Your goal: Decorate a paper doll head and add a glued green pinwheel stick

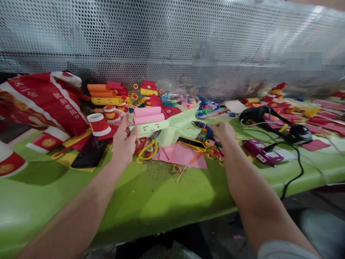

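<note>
My left hand point(125, 142) pinches the left end of a paper-roll figure point(152, 126) between thumb and fingers. The figure has a pale green roll with a drawn smiling face and two pink rolls on top. My right hand point(224, 132) is closed at the back end of a dark blue glue gun point(205, 129), whose nozzle points left; its grip is partly hidden. Between the hands lie a pale green paper sheet point(183, 122), yellow-handled scissors point(148, 151), red-handled scissors point(140, 145), a yellow-and-black cutter point(192, 143) and pink paper point(185, 158).
Left are a red bag point(51, 100), red paper cups point(48, 140) and a black phone point(90, 153). Finished-looking paper figures point(106, 100) stand behind. Right are a purple power strip point(262, 153) with a black cord and a black headset-like strap point(277, 126). A perforated metal panel point(151, 43) stands behind the green table point(167, 201).
</note>
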The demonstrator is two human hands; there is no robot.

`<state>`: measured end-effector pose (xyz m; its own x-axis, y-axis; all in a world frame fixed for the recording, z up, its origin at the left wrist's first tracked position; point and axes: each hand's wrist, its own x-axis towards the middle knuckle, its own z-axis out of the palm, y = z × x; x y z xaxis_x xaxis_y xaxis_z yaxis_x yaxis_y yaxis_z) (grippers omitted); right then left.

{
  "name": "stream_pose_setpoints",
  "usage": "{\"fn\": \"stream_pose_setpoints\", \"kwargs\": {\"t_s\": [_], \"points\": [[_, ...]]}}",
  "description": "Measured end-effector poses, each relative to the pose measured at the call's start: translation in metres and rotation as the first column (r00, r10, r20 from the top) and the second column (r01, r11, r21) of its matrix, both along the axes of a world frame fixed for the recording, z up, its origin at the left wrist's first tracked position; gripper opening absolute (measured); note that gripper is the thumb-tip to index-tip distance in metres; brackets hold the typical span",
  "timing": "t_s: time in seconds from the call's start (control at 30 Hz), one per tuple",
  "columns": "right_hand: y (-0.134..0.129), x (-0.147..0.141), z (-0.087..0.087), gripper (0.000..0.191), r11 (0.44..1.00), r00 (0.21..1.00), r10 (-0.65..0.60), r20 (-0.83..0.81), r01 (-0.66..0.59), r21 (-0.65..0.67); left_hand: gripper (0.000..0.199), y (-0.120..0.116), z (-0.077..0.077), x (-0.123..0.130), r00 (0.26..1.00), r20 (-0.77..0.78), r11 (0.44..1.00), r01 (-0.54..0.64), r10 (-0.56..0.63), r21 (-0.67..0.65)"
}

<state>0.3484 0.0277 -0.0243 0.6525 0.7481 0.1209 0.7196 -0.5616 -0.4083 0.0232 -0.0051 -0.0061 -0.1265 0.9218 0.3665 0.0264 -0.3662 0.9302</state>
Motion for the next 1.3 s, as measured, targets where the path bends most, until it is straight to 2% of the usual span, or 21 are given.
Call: {"fn": "stream_pose_setpoints", "kwargs": {"t_s": [0.07, 0.2, 0.43, 0.57, 0.67, 0.73, 0.77, 0.8, 0.83, 0.9, 0.97, 1.03, 1.17, 1.23, 1.3], "points": [[0.004, 0.006, -0.009, 0.037, 0.999, 1.0, -0.014, -0.017, 0.014, -0.037, 0.062, 0.0, -0.001, 0.0, 1.0, 0.016, 1.0, -0.007, 0.007, 0.01], [0.01, 0.009, -0.022, 0.042, 1.0, 0.999, 0.002, -0.047, -0.003, -0.012, 0.061, 0.0, -0.002, -0.001, 0.999, 0.046, 1.0, -0.012, 0.011, 0.025], [0.012, 0.013, -0.019, 0.024, 0.992, 0.975, -0.06, -0.212, 0.082, 0.095, 0.067, 0.0, -0.001, -0.001, 0.996, 0.093, 1.0, -0.016, 0.017, -0.003], [0.01, 0.015, -0.015, 0.02, 0.964, 0.934, -0.041, -0.355, 0.13, 0.233, 0.07, 0.002, -0.003, -0.001, 0.988, 0.152, 1.0, -0.023, 0.026, -0.016], [0.011, 0.009, -0.011, 0.017, 0.908, 0.899, 0.026, -0.437, 0.162, 0.386, 0.068, 0.002, -0.004, 0.0, 0.983, 0.183, 1.0, -0.016, 0.021, -0.027], [0.012, 0.001, -0.007, 0.016, 0.842, 0.809, 0.164, -0.564, 0.183, 0.507, 0.066, 0.002, -0.004, 0.0, 0.983, 0.181, 0.999, -0.01, 0.017, -0.04], [0.011, -0.004, -0.004, 0.016, 0.79, 0.691, 0.301, -0.657, 0.205, 0.577, 0.065, 0.002, -0.004, 0.0, 0.983, 0.181, 0.999, -0.008, 0.016, -0.047], [0.01, -0.009, 0.0, 0.017, 0.754, 0.532, 0.444, -0.721, 0.213, 0.622, 0.066, 0.001, -0.005, 0.0, 0.983, 0.185, 0.999, -0.005, 0.015, -0.055], [0.008, -0.015, 0.003, 0.019, 0.742, 0.372, 0.55, -0.748, 0.192, 0.642, 0.067, 0.001, -0.005, 0.0, 0.982, 0.19, 0.998, -0.003, 0.015, -0.061], [0.001, -0.028, 0.009, 0.022, 0.74, 0.117, 0.66, -0.742, 0.062, 0.669, 0.07, 0.001, -0.005, 0.001, 0.979, 0.201, 0.998, 0.0, 0.014, -0.069], [-0.009, -0.044, 0.014, 0.024, 0.719, -0.036, 0.694, -0.719, -0.01, 0.695, 0.072, 0.001, -0.005, 0.001, 0.978, 0.209, 0.998, 0.005, 0.009, -0.07], [-0.019, -0.061, 0.016, 0.026, 0.681, -0.067, 0.729, -0.682, -0.039, 0.732, 0.071, 0.002, -0.006, 0.002, 0.975, 0.22, 0.998, 0.01, 0.003, -0.062], [-0.037, -0.092, 0.016, 0.028, 0.543, 0.088, 0.837, -0.539, -0.021, 0.839, 0.068, 0.0, -0.006, 0.005, 0.974, 0.227, 0.998, 0.012, 0.001, -0.056], [-0.043, -0.102, 0.016, 0.024, 0.53, 0.1, 0.848, -0.521, -0.113, 0.841, 0.066, -0.001, -0.007, 0.006, 0.974, 0.228, 0.998, 0.011, 0.003, -0.059], [-0.048, -0.107, 0.016, 0.022, 0.546, 0.089, 0.837, -0.54, -0.225, 0.807, 0.063, -0.002, -0.007, 0.007, 0.972, 0.235, 0.998, 0.015, -0.002, -0.053]]}}
